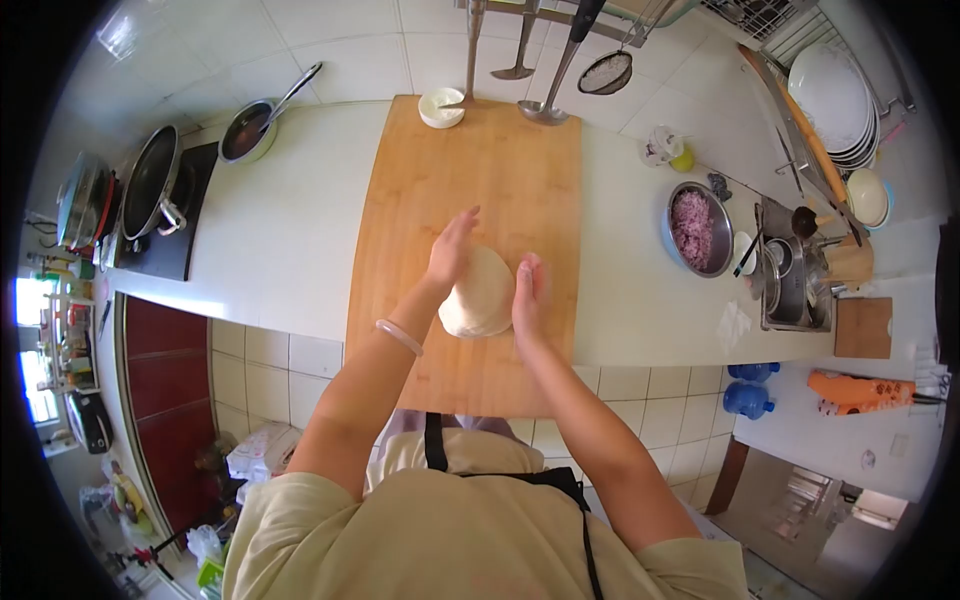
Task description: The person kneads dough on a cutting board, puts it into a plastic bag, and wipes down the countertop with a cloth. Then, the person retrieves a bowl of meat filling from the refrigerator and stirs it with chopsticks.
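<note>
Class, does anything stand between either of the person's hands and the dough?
Nothing visible does: the left hand and right hand flank the dough closely; the white bowl sits at the far end of the board.

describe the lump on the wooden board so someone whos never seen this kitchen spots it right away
Find the big wooden board on the counter. Between the left hand and right hand sits a rounded, pale lump of dough; unlike the small white bowl beyond, it has no rim.

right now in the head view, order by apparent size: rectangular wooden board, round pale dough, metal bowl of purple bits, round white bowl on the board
Rectangular wooden board
Round pale dough and metal bowl: too alike to rank
Round white bowl
</note>
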`<state>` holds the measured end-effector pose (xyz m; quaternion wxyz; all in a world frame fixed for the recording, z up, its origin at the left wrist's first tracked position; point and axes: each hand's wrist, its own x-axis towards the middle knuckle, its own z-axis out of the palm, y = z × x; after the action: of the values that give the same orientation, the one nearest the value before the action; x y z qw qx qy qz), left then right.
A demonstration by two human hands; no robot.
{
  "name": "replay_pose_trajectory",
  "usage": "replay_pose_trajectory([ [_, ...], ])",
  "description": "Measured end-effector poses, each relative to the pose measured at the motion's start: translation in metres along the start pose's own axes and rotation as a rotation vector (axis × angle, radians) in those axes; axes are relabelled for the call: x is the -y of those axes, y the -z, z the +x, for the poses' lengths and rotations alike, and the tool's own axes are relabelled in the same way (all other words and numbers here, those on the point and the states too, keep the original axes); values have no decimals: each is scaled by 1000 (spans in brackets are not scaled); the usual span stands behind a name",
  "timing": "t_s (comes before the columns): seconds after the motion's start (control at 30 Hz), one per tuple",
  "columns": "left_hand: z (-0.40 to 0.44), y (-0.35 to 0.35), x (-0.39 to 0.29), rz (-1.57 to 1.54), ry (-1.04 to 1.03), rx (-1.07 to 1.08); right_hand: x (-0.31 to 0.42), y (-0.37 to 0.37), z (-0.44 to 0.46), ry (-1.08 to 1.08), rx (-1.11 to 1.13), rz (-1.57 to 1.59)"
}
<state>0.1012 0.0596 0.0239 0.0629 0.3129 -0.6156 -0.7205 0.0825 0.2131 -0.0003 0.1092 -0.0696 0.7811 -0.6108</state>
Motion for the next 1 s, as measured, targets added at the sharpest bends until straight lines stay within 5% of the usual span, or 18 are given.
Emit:
replay_pose_trajectory([
  [0.03, -8, 0, 21, 0, 11, -5, 5, -4, -9, -10, 6, -3],
  [0.1, -22, -4, 50, 525, -129, -25, 14, -22, -15, -5, 150, -209],
  [0.17, -56, -8, 54, 534, -137, -48, 15, -16, -39, 44, 103, -180],
  [0.3, -115, -9, 74, 568, -659, -216, -15, 8, -91, 480, 101, -240],
  [0.4, -131, 1, 107, 601, -821, -245, -24, 19, -101, 729, 147, -333],
  [0.7, -58, -4, 80, 692, -714, -250, -35, -8, -32, 600, 99, -322],
  [0.77, -44, -11, 61, 738, -377, -207, -32, -17, -17, 339, 57, -346],
  [0.8, -40, -14, 47, 729, -398, -215, -17, -19, -9, 362, 49, -347],
  [0.87, -24, -15, 19, 754, 25, -40, 14, -19, 7, -70, 164, -157],
  [0.9, -11, -7, 24, 749, -1, -54, 16, -19, 2, -41, 161, -154],
  [0.97, 26, 10, 54, -123, -9, 168, -10, -22, 5, 62, 40, -100],
  [1.0, 21, 13, 45, -128, -22, 160, -8, -15, 0, 165, 109, 21],
])
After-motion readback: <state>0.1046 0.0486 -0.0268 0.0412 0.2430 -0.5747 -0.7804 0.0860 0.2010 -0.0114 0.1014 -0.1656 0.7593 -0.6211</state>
